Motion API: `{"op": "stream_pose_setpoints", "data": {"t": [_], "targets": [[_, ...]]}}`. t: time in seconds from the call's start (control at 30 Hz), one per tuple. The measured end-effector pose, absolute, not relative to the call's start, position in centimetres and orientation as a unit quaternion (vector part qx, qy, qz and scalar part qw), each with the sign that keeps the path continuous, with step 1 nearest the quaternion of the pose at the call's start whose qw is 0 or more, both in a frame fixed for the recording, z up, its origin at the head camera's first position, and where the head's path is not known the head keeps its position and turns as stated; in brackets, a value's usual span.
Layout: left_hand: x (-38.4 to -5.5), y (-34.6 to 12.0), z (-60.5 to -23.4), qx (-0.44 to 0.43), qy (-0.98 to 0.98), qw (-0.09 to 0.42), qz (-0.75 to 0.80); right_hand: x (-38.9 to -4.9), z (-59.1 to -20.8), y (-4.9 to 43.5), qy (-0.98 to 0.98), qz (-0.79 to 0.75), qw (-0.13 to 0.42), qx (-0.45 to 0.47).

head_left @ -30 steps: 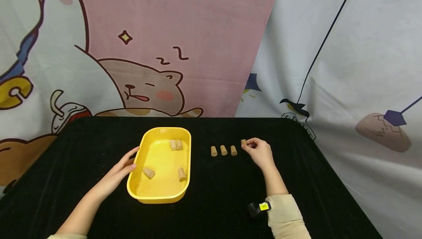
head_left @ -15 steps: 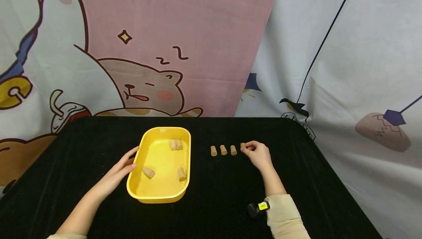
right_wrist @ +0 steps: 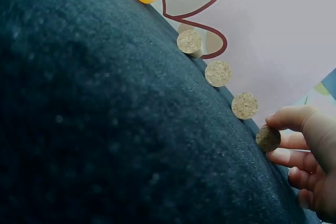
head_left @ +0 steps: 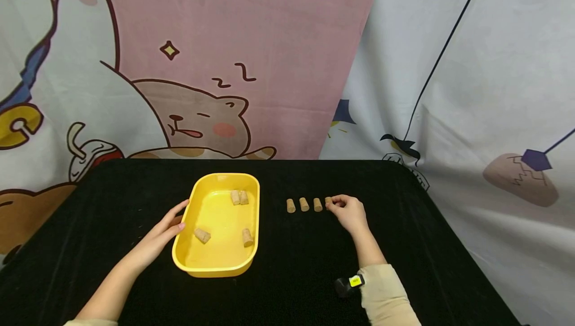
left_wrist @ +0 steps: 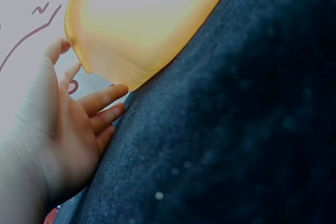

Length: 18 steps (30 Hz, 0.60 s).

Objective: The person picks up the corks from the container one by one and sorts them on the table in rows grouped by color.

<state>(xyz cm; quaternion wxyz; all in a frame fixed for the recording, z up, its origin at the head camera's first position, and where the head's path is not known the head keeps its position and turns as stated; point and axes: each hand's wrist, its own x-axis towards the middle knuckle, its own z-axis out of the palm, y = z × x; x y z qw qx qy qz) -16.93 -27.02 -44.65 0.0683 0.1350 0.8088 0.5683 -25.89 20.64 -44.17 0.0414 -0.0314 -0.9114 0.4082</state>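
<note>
Between thumb and fingers my right hand (head_left: 350, 214) pinches a tapered cork stopper (right_wrist: 268, 138) at the right end of a row. To its left lie three more corks, the nearest cork (head_left: 317, 204) close beside the held one. My left hand (head_left: 162, 233) rests at the left side of a yellow plastic tray (head_left: 216, 272), thumb and fingertips touching its rim and wall. Inside the tray lie several corks: a pair of corks (head_left: 239, 197) at the far end, one cork (head_left: 202, 235) at the near left and another cork (head_left: 247, 237) at the near right.
Black cloth (head_left: 287, 291) covers the table. Behind it hangs a printed curtain (head_left: 287, 66) with a sleeping cartoon animal. A small black device with a yellow label (head_left: 350, 284) sits at the right wrist.
My right hand has moved slightly left and down with its cork, bringing it closer to the row's third cork. The left hand and the tray stay put.
</note>
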Motion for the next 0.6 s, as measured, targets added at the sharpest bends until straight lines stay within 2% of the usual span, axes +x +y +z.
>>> {"op": "stream_pose_setpoints", "data": {"t": [0.6], "targets": [[-16.98,-26.96,-44.71,0.133,0.814,0.065,0.562,-26.23,-44.65,20.43,-0.926,0.374,0.026,-0.038]]}}
